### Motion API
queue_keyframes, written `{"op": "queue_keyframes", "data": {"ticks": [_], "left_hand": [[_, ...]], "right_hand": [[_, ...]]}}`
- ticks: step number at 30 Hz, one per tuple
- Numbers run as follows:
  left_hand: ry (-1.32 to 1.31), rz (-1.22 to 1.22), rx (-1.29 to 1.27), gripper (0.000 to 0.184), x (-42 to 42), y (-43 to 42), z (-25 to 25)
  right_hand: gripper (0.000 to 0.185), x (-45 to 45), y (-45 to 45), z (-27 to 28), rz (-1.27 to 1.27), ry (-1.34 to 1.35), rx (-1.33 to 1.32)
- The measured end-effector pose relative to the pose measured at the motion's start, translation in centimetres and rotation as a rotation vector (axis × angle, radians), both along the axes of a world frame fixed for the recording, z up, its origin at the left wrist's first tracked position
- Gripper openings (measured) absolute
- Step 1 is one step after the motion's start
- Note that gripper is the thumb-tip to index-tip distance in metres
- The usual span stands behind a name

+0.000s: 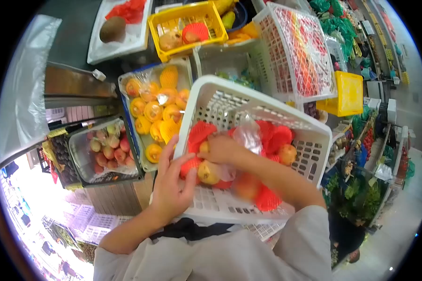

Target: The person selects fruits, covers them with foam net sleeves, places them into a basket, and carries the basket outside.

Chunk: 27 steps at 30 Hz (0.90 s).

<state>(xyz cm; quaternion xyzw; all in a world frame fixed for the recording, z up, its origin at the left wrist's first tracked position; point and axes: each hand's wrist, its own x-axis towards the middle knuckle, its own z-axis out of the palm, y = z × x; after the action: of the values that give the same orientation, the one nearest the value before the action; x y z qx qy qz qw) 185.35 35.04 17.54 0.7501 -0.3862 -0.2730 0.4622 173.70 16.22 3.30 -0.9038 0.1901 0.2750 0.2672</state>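
Note:
A white perforated plastic basket sits tilted in front of me, with pomegranates and red foam net sleeves inside. My left hand lies at the basket's left rim, its fingers stretched out and apart. Inside the basket, my right hand has its fingers curled around a yellowish pomegranate, partly hidden. Just below is another pomegranate, near my left fingertips. A reddish fruit under my right forearm is blurred. Clear plastic wrap and a red foam sleeve lie among the fruit.
Left of the basket stands a tray of orange fruit in yellow foam. Beyond it is a crate of reddish fruit. A yellow crate, a white foam box and a white basket stand behind. A yellow box is at right.

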Motion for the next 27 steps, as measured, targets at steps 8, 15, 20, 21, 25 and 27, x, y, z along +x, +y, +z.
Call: {"op": "queue_keyframes", "data": {"ticks": [8,15,20,21,25,27], "left_hand": [[-0.016,0.009,0.012,0.037,0.0,0.4,-0.8],[0.171,0.004,0.04,0.041,0.5,0.4,-0.1],[0.128,0.009,0.011,0.041,1.3,-0.1,0.0],[0.156,0.006,0.028,0.041,1.3,-0.1,0.1],[0.069,-0.002,0.0,0.042,1.3,-0.1,-0.4],[0.074,-0.011,0.019,0.042,1.4,-0.2,-0.2]], "right_hand": [[0.066,1.7,-3.5,7.5,0.01,0.122,0.089],[0.074,7.8,-15.5,21.3,-0.179,-0.215,0.887],[0.088,15.1,-15.5,19.9,-0.619,-0.362,1.1],[0.088,15.4,-14.9,19.1,-0.634,-0.353,1.165],[0.09,15.5,-12.3,16.7,-0.779,-0.311,1.402],[0.092,15.2,-11.6,16.5,-0.749,-0.293,1.468]]}}
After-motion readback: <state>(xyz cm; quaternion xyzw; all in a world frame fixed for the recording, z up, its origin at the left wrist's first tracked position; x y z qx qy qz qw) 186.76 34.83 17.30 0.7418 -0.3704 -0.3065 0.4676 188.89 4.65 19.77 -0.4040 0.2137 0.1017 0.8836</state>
